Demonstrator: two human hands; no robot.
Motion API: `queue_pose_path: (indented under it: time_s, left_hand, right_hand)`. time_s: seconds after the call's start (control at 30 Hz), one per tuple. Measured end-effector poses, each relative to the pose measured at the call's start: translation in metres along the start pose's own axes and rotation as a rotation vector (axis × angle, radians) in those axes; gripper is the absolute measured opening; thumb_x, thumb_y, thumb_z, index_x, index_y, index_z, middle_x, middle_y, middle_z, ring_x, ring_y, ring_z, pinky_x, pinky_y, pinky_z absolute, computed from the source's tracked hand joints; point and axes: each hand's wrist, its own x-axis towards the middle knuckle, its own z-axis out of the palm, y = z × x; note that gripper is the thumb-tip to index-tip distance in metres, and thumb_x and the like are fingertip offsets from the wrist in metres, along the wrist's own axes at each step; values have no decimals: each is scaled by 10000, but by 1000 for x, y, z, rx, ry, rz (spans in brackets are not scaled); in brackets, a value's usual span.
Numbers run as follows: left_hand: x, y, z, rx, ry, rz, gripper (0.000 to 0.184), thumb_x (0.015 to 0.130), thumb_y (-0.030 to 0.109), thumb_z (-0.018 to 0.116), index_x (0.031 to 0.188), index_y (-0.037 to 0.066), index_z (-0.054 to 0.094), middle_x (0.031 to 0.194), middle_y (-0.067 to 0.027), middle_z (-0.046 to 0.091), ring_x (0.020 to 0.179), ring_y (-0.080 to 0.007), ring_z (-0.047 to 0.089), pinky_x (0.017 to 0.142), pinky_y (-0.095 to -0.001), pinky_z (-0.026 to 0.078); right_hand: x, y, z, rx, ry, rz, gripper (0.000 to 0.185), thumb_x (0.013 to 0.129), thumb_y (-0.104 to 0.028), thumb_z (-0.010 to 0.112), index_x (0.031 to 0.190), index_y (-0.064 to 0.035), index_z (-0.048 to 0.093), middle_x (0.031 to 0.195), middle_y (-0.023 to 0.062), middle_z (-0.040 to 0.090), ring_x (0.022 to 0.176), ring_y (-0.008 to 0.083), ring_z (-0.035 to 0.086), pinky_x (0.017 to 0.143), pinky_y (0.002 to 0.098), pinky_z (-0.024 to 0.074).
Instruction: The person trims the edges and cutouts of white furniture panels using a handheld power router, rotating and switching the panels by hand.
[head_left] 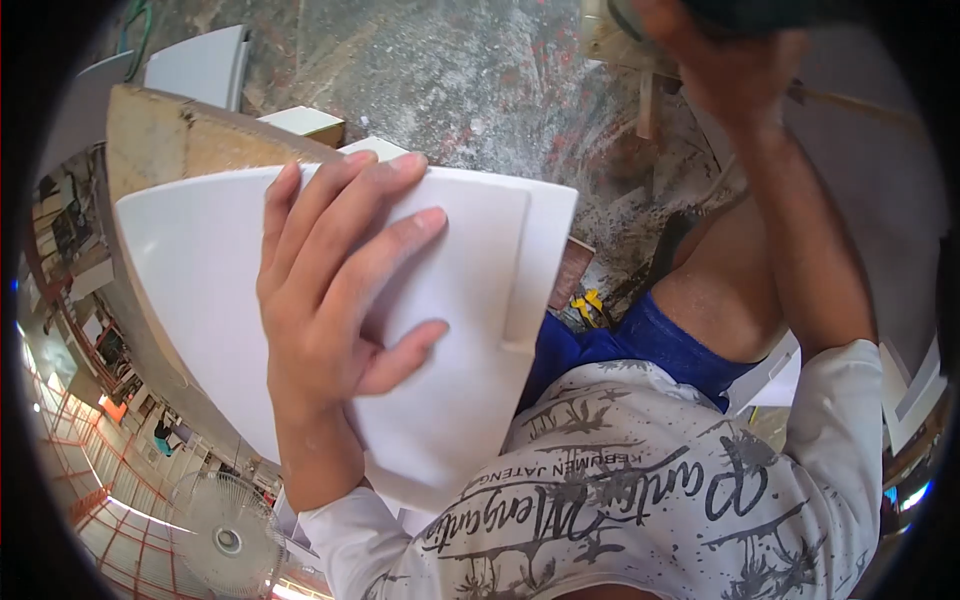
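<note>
A smooth white panel [460,420] with a curved edge and a raised strip near its right side leans in front of my body. My left hand [335,270] lies on its face with the fingers spread. The fingertips reach the panel's upper edge, and the thumb points right across the surface. My right hand [735,75] is raised at the top right, wrapped round a dark green tool [750,14]. The frame's edge cuts off most of that tool, so its kind cannot be made out.
Behind the panel stands a tan curved board [150,135]. White pieces [300,121] lie beyond it on the dusty, stained floor [430,60]. A yellow and black tool [590,305] is by my legs. At lower left is a fan [228,540].
</note>
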Motion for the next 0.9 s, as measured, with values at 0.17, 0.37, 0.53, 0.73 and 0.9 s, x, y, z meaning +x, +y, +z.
queue_pose_path:
  time_s: [0.17, 0.37, 0.53, 0.73, 0.9]
  left_hand:
    - [6, 7, 7, -27, 102, 4, 481, 866, 445, 681, 1149, 61, 737, 1318, -179, 682, 1250, -393, 619, 1161, -509, 342]
    - [22, 19, 1, -160, 190, -65, 468, 861, 297, 752, 1237, 26, 690, 1368, -179, 645, 1289, -367, 598, 1109, -461, 429]
    - [70, 59, -22, -181, 425, -3, 664, 795, 261, 870, 1362, 30, 614, 1480, -168, 548, 1284, -337, 602, 1047, -410, 495]
    - [130, 103, -46, 131, 312, 129, 316, 865, 139, 732, 1178, 110, 753, 1401, -213, 612, 1172, -356, 671, 985, -452, 537]
    - [142, 96, -54, 282, 396, 306, 534, 688, 242, 927, 1170, 94, 751, 1316, -69, 699, 1103, -229, 712, 909, -343, 570]
  right_hand:
    - [11, 9, 11, -116, 154, -42, 737, 768, -285, 886, 1318, 1, 489, 1131, 122, 642, 971, 217, 676, 769, 362, 569]
    - [36, -9, -7, 21, 46, -3, 718, 687, -198, 901, 1302, -34, 570, 1226, 159, 632, 1066, 302, 680, 857, 410, 588]
    - [44, -40, -18, 220, 103, 68, 717, 651, -177, 924, 1262, -26, 580, 1083, 136, 678, 966, 320, 711, 828, 405, 594]
    - [44, -38, -12, 481, 153, -36, 604, 672, -222, 963, 1149, -19, 654, 997, 130, 686, 837, 238, 702, 723, 357, 564]
    - [56, -51, -22, 476, 202, -78, 597, 676, -232, 958, 1151, -25, 662, 1014, 140, 692, 877, 283, 710, 769, 373, 567]
